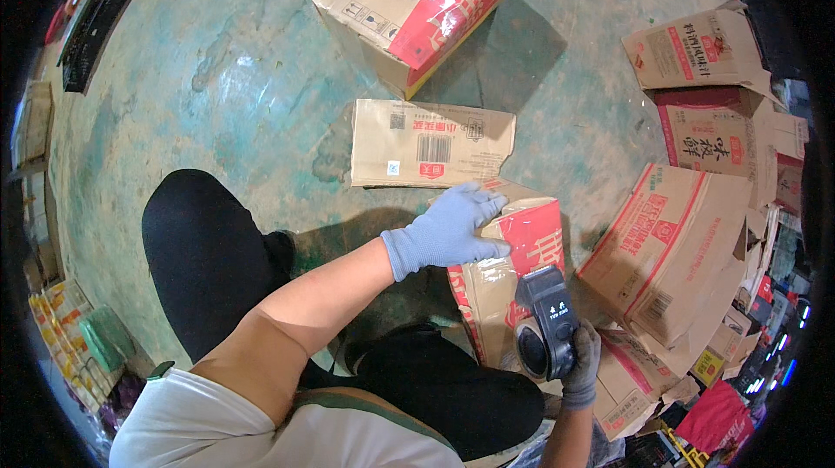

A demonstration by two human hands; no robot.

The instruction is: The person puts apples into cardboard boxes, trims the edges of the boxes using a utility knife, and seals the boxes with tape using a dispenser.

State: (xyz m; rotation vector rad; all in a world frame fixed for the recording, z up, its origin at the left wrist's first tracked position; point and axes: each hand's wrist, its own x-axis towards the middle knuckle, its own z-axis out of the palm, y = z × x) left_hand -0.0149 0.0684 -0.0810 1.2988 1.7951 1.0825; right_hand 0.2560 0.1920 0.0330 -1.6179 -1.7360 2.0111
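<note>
A red-and-tan cardboard box (492, 298) with clear tape on it stands between my knees. My left hand (453, 226), in a light blue knit glove, presses flat on the box's taped top, fingers spread. My right hand (580, 360), in a greyish glove, grips a black tape dispenser (548, 321) with a roll of tape in it; its toothed edge lies at the box's red side. Just beyond the box a flattened carton piece (434, 145) bearing print and a barcode lies on the floor.
A larger red-and-tan box (417, 5) stands farther ahead on the green floor (248, 89). Several cartons (665, 253) are piled along the right. Black trays (98, 27) lie at upper left, and packaged goods (75, 337) with a green bundle at lower left.
</note>
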